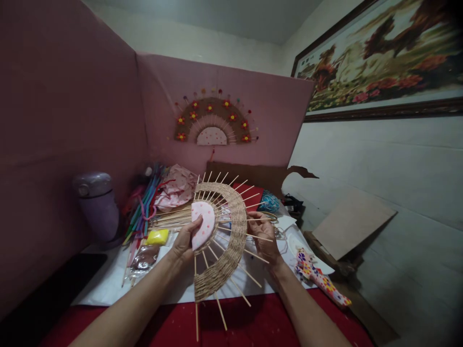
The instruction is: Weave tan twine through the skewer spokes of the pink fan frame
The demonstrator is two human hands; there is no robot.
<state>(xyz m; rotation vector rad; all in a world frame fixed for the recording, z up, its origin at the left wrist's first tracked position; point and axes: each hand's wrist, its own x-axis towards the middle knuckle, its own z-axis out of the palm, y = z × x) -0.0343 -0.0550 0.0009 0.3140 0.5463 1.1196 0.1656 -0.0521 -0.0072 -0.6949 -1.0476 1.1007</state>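
My left hand (183,245) grips a half-round woven fan (238,231) by its inner half-disc (204,226), which is white with pink dots. The thumb lies on the disc's front and the other fingers are hidden behind it. Thin wooden sticks spread out from the disc, pass through a wide band of twisted tan cord and jut beyond it. At the band's outer right edge, my right hand (266,243) has its fingers closed around the stick ends. Whether it also pinches a strand of cord I cannot make out. The fan is held tilted above the table.
A finished-looking fan picture with red flowers (210,108) hangs on the pink board. At left stand a purple bottle (97,207), coloured pipe cleaners (146,197) and a yellow packet (157,236). Blue yarn (269,201) lies behind my right hand; a flowered strip (321,279) lies at right.
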